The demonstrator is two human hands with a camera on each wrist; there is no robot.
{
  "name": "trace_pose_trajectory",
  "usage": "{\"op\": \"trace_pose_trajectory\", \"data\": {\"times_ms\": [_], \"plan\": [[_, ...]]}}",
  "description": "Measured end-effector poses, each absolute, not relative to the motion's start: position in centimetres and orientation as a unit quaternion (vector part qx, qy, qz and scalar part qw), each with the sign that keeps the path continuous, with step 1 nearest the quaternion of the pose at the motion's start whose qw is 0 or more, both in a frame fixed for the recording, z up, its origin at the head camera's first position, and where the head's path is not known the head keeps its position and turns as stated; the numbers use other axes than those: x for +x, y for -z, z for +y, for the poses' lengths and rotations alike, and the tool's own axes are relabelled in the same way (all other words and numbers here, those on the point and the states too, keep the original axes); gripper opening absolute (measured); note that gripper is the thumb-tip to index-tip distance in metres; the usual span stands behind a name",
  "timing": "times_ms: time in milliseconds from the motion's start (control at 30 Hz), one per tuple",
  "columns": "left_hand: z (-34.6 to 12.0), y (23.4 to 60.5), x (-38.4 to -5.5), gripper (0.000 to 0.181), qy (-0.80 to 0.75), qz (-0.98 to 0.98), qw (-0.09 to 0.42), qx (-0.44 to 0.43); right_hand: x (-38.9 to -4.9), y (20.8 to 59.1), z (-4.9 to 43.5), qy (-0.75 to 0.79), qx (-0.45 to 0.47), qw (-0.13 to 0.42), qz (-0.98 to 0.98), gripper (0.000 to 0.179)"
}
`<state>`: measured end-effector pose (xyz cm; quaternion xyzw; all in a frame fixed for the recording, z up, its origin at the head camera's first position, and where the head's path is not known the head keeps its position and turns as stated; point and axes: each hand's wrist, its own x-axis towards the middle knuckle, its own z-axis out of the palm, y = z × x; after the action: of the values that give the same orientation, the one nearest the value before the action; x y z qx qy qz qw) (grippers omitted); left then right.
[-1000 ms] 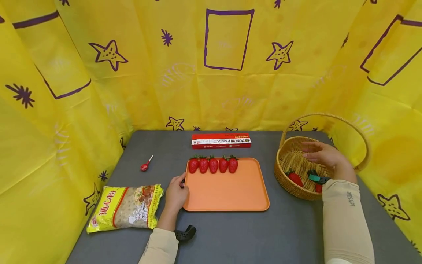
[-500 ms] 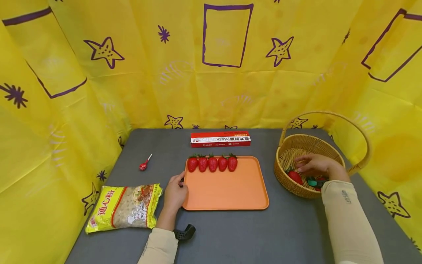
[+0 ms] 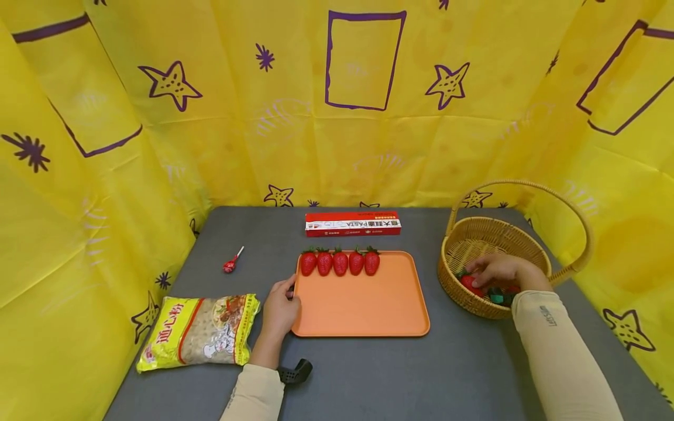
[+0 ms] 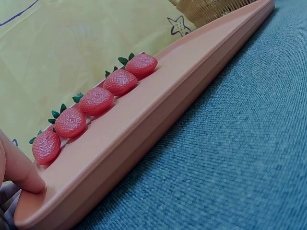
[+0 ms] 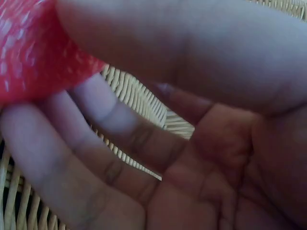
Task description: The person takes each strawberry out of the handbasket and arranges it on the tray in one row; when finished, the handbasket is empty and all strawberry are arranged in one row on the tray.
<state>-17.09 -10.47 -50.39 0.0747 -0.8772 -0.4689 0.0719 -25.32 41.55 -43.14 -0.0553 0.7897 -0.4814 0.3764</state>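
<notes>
In the head view my left hand (image 3: 281,310) holds the left edge of an orange tray (image 3: 363,310). The left wrist view shows its thumb (image 4: 24,172) pressed on the tray's inner surface, with other fingers under the rim. A row of several strawberries (image 3: 340,264) lies along the tray's far side, leaves pointing away. Inside the wicker basket (image 3: 453,280) on the right, my right hand (image 3: 500,269) pinches a strawberry (image 3: 470,283). Up close in the right wrist view, that strawberry (image 5: 38,52) sits between thumb and fingertips. More red shows under the hand, partly hidden by the wrist camera.
A red pasta box (image 3: 353,224) lies behind the tray. To the left are a lollipop (image 3: 231,261) and a yellow bag of pasta (image 3: 200,330). The basket's tall handle (image 3: 526,182) arches over it. Yellow curtains (image 3: 253,146) surround the grey table (image 3: 389,380).
My right hand has come down and toward the near left of the basket, and its fingers have closed on a strawberry. The left hand stays at the tray's edge.
</notes>
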Motion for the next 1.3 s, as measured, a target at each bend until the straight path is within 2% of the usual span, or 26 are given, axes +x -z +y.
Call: {"op": "trace_pose_trajectory", "data": {"times_ms": [400, 800, 1067, 1300], "plan": [[-10.3, 50.3, -17.1, 0.051, 0.469, -0.877, 0.075, 0.075, -25.3, 43.0, 41.4, 0.459, -0.101, 0.382, 0.796, 0.029], [-10.2, 50.3, -17.1, 0.051, 0.471, -0.876, 0.071, 0.074, -24.6, 41.3, 42.0, 0.475, -0.065, 0.359, 0.800, 0.046], [-10.4, 50.2, -17.1, 0.052, 0.465, -0.879, 0.072, 0.073, -23.1, 36.5, 41.4, 0.474, -0.113, 0.265, 0.832, 0.047], [-10.4, 50.2, -17.0, 0.052, 0.460, -0.882, 0.070, 0.073, -22.4, 33.3, 36.4, 0.477, -0.183, 0.189, 0.839, 0.038]]}}
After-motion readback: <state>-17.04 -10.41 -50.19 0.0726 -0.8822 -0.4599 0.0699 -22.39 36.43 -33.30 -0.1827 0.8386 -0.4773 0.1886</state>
